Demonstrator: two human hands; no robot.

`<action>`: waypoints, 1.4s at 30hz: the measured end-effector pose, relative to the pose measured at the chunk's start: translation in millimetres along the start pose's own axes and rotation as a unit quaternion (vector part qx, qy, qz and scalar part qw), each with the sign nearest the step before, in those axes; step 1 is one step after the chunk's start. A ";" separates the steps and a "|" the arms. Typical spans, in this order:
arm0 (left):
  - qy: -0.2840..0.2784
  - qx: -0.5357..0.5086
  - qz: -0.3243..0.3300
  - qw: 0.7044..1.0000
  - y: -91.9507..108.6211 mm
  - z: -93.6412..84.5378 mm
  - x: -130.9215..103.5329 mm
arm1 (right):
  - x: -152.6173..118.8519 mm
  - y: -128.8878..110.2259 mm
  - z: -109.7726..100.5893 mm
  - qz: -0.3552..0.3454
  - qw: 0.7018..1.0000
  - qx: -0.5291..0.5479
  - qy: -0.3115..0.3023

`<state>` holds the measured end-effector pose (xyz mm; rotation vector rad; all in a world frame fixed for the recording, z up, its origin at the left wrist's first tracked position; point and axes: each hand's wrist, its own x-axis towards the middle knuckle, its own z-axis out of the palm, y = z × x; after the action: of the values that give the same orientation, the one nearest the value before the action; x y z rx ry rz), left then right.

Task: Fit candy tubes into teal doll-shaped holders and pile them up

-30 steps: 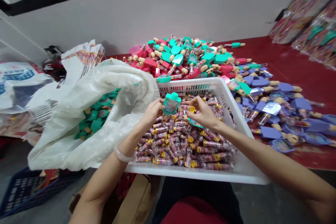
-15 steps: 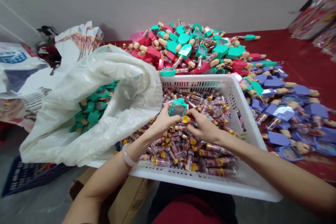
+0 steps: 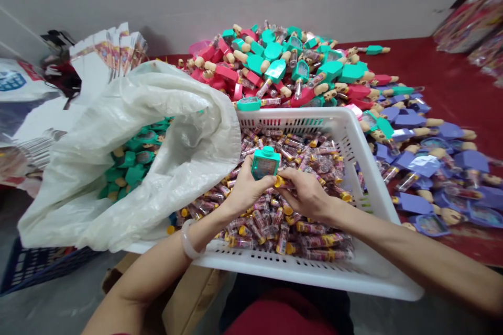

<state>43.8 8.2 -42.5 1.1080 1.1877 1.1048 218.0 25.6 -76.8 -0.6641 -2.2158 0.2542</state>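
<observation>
Together, two hands (image 3: 247, 189), one held green case (image 3: 264, 164)

Pale translucent wrist bangle (image 3: 190, 239), dark red top (image 3: 281, 314), dark trousers (image 3: 330, 301), bare hands (image 3: 249, 188)

Workshop with heaped toy parts (image 3: 273, 65)
</observation>
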 end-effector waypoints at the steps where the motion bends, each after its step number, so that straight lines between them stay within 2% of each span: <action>1: 0.005 0.006 0.012 1.000 1.2 1.7 -2.2 | -0.3 -0.6 -0.9 -0.009 1.000 -0.005 0.007; 5: 0.030 0.047 0.068 0.996 3.2 5.3 -8.9 | -0.4 -3.4 -4.4 -0.024 1.000 -0.007 0.015; 7: 0.037 0.062 0.084 0.994 2.8 4.6 -10.5 | 0.6 -6.0 -5.8 -0.001 1.000 0.005 0.002; 12: 0.021 0.052 0.065 0.996 2.3 0.3 -11.2 | 5.6 -14.3 -10.1 0.111 0.990 0.081 -0.033; 18: 0.017 0.071 0.080 0.994 4.1 1.4 -12.0 | 6.7 -15.9 -10.6 0.159 0.978 0.117 -0.067; 23: 0.032 0.104 0.038 0.993 4.1 3.1 -9.0 | 5.5 -14.7 -7.3 0.196 0.971 0.106 -0.086; 26: 0.037 0.100 0.030 0.994 2.2 2.9 -6.9 | 5.4 -13.6 -6.3 0.207 0.968 0.101 -0.100; 29: 0.017 0.072 0.034 0.997 1.9 0.0 -5.6 | 6.0 -14.2 -4.9 0.218 0.962 0.129 -0.099; 35: -0.014 0.085 0.025 0.996 6.8 -8.6 -4.7 | 9.0 -16.6 -5.1 0.218 0.962 0.162 -0.042; 42: 0.003 0.118 0.024 0.993 9.7 -10.2 -4.6 | 8.2 -11.4 -11.3 0.172 0.970 0.154 -0.073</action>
<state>32.9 5.4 -33.0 1.3206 1.3279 1.0226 217.5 20.0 -59.6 -0.8742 -2.1219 0.8312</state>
